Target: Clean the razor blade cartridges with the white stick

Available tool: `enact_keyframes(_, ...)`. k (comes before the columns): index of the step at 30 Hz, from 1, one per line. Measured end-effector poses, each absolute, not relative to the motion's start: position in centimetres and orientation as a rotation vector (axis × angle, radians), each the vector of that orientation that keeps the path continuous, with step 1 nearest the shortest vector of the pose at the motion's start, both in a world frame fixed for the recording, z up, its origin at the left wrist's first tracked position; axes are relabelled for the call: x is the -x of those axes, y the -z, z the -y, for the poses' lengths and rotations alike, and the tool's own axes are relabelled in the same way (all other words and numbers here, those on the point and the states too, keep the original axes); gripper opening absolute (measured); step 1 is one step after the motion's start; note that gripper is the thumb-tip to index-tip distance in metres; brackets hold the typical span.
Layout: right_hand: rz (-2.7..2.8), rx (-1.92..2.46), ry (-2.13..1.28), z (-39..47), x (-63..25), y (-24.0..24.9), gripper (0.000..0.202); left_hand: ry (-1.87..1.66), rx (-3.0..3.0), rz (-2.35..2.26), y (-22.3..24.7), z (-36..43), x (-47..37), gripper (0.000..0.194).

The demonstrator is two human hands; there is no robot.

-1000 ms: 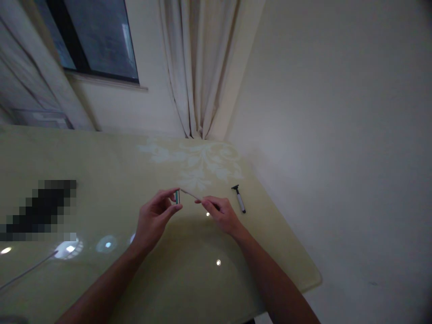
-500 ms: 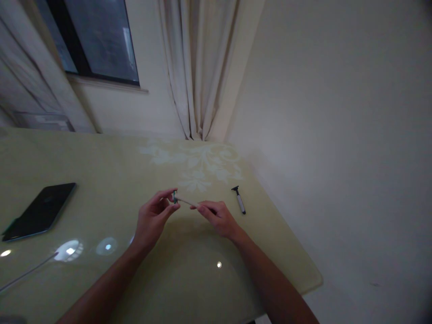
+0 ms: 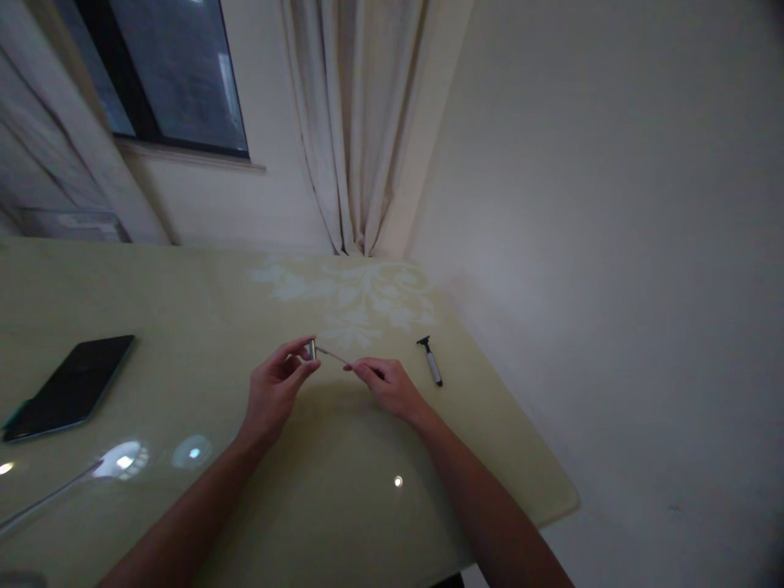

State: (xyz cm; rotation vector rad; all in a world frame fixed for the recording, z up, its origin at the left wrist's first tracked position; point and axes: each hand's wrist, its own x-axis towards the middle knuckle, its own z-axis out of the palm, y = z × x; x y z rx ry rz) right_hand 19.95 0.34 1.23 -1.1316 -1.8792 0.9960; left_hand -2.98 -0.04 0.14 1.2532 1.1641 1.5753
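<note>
Between the thumb and fingers of my left hand [image 3: 275,388] is a small flat piece [image 3: 312,349], upright, with a dark and pale edge. My right hand [image 3: 387,385] pinches the end of a thin pale stick [image 3: 334,355]. The stick's far tip points left and reaches the small piece or lies just beside it; I cannot tell if they touch. Both hands are above the pale green table [image 3: 343,523]. A razor [image 3: 432,363] with a grey and black handle lies to the right of my right hand.
A dark tablet-like object [image 3: 73,384] lies at the left of the table. A thin pale cable or rod [image 3: 49,496] runs in at the lower left. Curtains [image 3: 355,122] and a wall [image 3: 588,245] stand behind and to the right.
The small piece in my left hand has turned, so more of its flat side shows. Both hands appear slightly higher and further left, and the view has shifted a little.
</note>
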Motion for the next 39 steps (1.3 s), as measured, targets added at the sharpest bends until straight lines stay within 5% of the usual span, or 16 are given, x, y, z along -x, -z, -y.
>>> enact_keyframes(39, 1.758, 1.054, -1.080, -0.8, -20.2, -0.4, 0.058, -1.571, -1.219, -1.113, 0.1, -1.1, 2.6, 0.049)
